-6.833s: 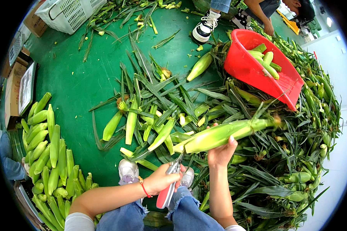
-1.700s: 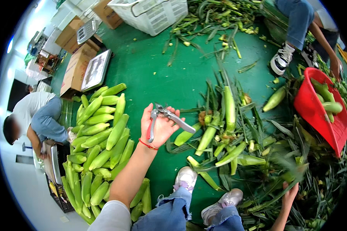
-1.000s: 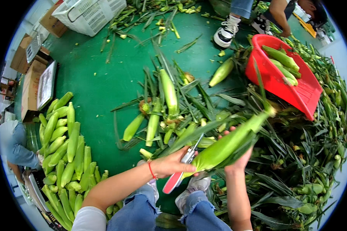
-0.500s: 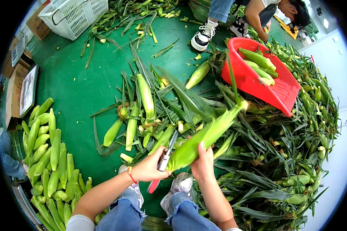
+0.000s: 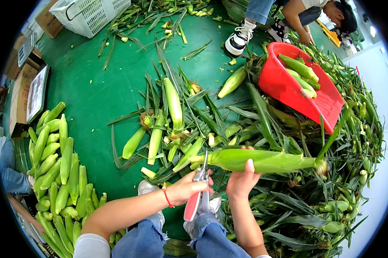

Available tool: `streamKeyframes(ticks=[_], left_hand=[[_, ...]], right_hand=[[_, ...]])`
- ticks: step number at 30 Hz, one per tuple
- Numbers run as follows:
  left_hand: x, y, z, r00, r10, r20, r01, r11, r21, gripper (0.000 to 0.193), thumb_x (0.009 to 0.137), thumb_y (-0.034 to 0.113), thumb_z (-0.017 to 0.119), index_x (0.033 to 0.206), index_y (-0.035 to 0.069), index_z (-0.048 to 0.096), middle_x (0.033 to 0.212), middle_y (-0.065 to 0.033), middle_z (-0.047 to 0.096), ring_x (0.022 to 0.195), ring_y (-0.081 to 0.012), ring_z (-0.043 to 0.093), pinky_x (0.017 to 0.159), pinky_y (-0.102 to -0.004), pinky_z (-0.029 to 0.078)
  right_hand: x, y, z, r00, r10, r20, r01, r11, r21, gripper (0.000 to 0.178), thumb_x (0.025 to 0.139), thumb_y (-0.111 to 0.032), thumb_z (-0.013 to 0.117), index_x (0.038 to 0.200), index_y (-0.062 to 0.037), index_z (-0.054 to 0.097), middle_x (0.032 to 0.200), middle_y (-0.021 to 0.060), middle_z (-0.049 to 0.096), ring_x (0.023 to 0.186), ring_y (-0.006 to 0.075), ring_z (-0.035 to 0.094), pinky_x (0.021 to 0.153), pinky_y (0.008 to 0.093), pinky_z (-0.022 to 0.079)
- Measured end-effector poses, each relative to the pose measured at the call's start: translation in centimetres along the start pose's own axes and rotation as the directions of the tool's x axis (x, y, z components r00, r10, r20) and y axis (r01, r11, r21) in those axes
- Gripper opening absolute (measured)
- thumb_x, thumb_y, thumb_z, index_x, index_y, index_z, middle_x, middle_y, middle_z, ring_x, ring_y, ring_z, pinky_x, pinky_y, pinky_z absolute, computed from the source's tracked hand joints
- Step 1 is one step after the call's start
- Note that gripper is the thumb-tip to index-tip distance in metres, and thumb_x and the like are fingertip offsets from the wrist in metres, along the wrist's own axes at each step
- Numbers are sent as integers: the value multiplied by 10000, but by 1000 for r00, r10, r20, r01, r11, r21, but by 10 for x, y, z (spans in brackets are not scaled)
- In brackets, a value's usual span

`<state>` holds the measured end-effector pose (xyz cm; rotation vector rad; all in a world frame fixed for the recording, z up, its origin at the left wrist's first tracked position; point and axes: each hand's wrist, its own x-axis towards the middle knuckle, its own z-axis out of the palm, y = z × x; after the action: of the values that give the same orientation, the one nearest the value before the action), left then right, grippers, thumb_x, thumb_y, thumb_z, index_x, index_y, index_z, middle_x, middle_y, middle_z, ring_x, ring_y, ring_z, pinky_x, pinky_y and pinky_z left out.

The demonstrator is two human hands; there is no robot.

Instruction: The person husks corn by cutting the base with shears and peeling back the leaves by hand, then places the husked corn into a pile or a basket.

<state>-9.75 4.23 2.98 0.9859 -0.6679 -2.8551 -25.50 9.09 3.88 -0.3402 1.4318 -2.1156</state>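
Observation:
In my right hand (image 5: 242, 182) an ear of corn (image 5: 273, 161) in its green husk lies nearly level, stalk end to the left and silk tip to the right. My left hand (image 5: 186, 188) grips pruning shears (image 5: 192, 208) with red and grey handles. Their blades point up across the pale stalk; whether they have cut into it I cannot tell. Just beyond my hands, several husked ears, such as one upright ear (image 5: 172, 101), lie among torn leaves and cut stalk pieces (image 5: 148, 173).
Trimmed ears (image 5: 61, 172) are piled at the left. A red scoop (image 5: 273, 81) with several ears rests on the large leafy heap (image 5: 306, 198) at the right. A white basket (image 5: 90, 21) stands far left. Another person (image 5: 295, 15) bends over at the far right.
The ear has swung from slanting up to nearly level, its stalk end now by the shears. The shears have turned blades-up in my left hand. The whole view has shifted slightly.

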Motion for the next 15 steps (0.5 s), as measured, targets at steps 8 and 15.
streamKeyframes(ticks=[8,15], left_hand=[[-20,18,-10,656,722,221,-285,-34,958,670,711,260,749,1192,23,347,792,-134,552,641,-335,586,591,-385,497],[-10,37,-18,906,399,139,-398,696,598,507,750,123,669,1189,55,423,898,-89,562,775,-171,590,660,-327,505]], right_hand=[[0,-15,2,982,156,-105,-154,988,27,504,875,-143,608,1301,-72,348,1236,96,473,1132,232,478,987,406,386],[6,-7,-26,914,397,87,-404,911,86,543,881,-425,544,1275,-69,432,1244,104,531,1143,256,517,969,400,430]])
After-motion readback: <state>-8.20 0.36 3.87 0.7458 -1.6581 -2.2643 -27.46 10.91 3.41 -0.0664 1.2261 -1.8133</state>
